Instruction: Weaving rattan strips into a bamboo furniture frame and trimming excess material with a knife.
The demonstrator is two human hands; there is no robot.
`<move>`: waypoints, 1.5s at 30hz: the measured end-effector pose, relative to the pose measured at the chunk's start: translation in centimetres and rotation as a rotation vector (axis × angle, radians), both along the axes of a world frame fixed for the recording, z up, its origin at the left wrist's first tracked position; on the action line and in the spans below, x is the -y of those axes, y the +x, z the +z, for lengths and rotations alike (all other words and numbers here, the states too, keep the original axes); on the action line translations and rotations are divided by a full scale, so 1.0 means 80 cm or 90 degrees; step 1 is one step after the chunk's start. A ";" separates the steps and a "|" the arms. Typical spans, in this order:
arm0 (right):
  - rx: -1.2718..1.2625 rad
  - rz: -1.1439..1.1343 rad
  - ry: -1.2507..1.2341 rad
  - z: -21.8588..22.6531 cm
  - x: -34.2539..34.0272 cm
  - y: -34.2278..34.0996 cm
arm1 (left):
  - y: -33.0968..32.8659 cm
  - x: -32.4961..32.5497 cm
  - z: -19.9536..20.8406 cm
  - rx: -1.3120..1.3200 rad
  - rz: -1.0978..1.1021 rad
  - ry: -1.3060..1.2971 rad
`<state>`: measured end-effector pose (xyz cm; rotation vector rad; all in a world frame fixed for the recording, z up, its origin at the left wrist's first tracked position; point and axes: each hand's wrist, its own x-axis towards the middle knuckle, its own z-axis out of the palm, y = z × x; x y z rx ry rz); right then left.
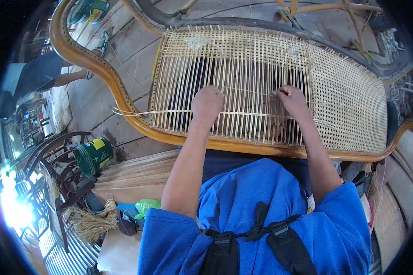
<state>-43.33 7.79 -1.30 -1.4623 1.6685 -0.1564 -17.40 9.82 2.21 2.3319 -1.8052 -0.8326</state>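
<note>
A curved wooden seat or back frame [110, 82] lies across my lap, its inner edge lined with small holes. Pale cane strands [243, 123] run up and down across its left part, while the right part carries finished open-mesh cane weave [348, 101]. My left hand [207, 106] is closed over the upright strands, left of the middle. Farther right, my right hand [293, 101] is closed in a pinch, thumb and finger pointing left. What either hand grips is too fine to make out. One loose cane strand [144, 112] crosses the uprights sideways, its end looping past the left rail.
A green bucket [93, 156] stands at left beside dark curved wooden pieces [55, 156]. Below it lie a bundle of fibre [94, 222] and a light green plastic bag [147, 207]. Another person's leg [73, 78] shows at upper left. Wooden poles [326, 8] lie beyond the frame.
</note>
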 end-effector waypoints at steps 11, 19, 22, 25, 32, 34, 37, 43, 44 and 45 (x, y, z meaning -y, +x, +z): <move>-0.203 0.056 -0.018 0.005 0.010 0.030 | 0.006 -0.001 -0.007 -0.110 0.014 -0.093; -0.157 0.015 -0.178 -0.028 -0.021 0.028 | 0.030 0.015 -0.045 0.273 -0.452 -0.051; -0.181 0.017 -0.196 -0.025 -0.029 0.039 | 0.067 0.008 -0.084 0.073 -0.299 -0.084; -0.193 -0.006 -0.299 -0.014 -0.035 0.025 | 0.023 0.025 0.001 -0.002 -0.255 0.001; -0.045 -0.053 -0.491 -0.007 -0.014 -0.066 | 0.164 0.103 0.004 0.329 -0.325 -0.030; -0.201 -0.057 -0.430 0.027 -0.032 -0.125 | 0.240 0.135 0.094 0.526 -0.225 0.140; -0.341 0.002 -0.334 0.012 -0.049 -0.161 | 0.201 0.137 0.108 0.597 -0.162 0.068; -0.342 0.114 -0.199 0.025 -0.034 -0.167 | 0.074 0.067 0.063 0.261 -0.445 0.072; -0.340 0.137 -0.200 0.031 -0.030 -0.167 | 0.066 0.058 0.065 0.254 -0.433 0.072; -0.336 0.143 -0.200 0.029 -0.021 -0.170 | 0.065 0.052 0.064 0.246 -0.420 0.073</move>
